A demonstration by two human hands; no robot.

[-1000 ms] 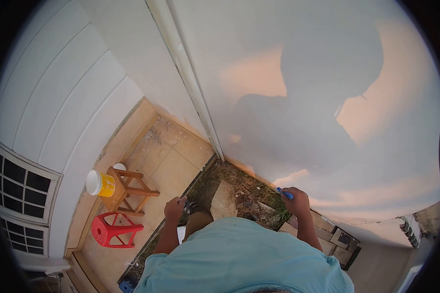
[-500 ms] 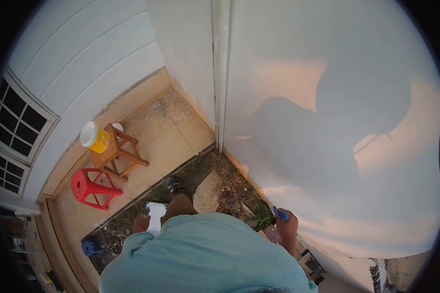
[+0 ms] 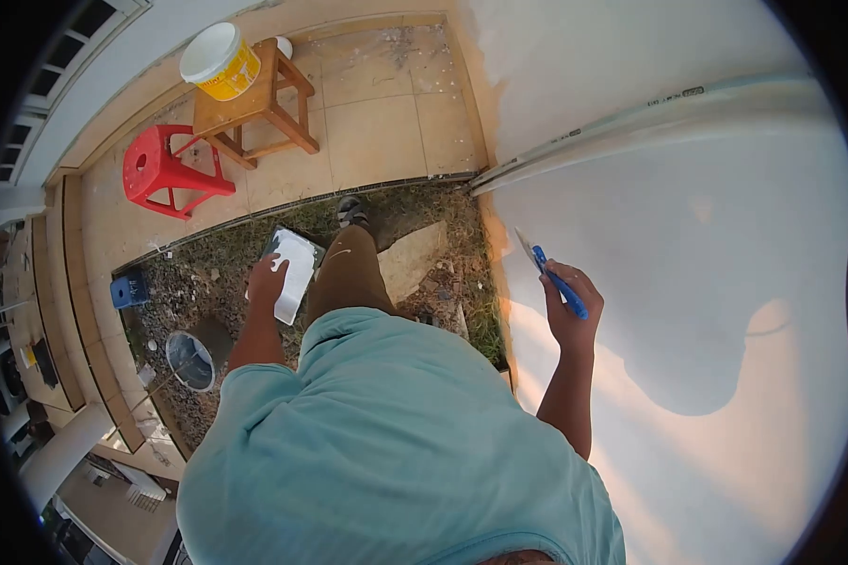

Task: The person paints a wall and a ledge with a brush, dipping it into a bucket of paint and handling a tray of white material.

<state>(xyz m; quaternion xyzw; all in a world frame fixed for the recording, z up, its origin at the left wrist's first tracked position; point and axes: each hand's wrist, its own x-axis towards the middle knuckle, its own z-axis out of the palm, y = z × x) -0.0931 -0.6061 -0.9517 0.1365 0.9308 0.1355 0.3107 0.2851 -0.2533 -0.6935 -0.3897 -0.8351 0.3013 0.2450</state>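
My right hand point(image 3: 572, 299) is closed round the blue handle of a putty knife point(image 3: 567, 288), raised beside the white wall point(image 3: 650, 254). Its thin blade points up and to the left, apart from the wall as far as I can tell. Low at my left side, my left hand point(image 3: 269, 280) grips the edge of a flat tray point(image 3: 296, 267) that carries smooth white paste. A dark rim shows at the tray's far corners. My shadow falls across the wall.
A yellow-and-white bucket point(image 3: 224, 64) stands on a wooden stool point(image 3: 240, 104), beside a red plastic stool point(image 3: 165, 171). A grey bucket point(image 3: 191, 361) and a blue step stool point(image 3: 129, 290) are at left. A flat stone point(image 3: 413, 252) lies by my foot; a pipe point(image 3: 631, 118) runs along the wall.
My view has turned and shifted. My right hand has come up from low by my side with the putty knife. More of the tray in my left hand now shows.
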